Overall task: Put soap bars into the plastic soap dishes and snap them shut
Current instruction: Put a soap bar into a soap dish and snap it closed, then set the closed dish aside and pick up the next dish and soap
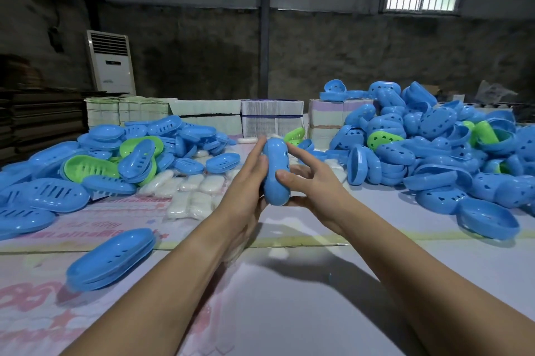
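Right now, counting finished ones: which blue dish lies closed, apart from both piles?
The closed blue dish lying alone at near left, nearer than the left pile.

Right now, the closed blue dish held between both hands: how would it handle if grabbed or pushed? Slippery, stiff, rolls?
The closed blue dish looks like glossy moulded plastic, so probably stiff but somewhat slippery. Its rounded oval shell would likely rock or slide if pushed, rather than roll far. The left hand and right hand hold it at the fingers without obvious strain, so it is probably light.
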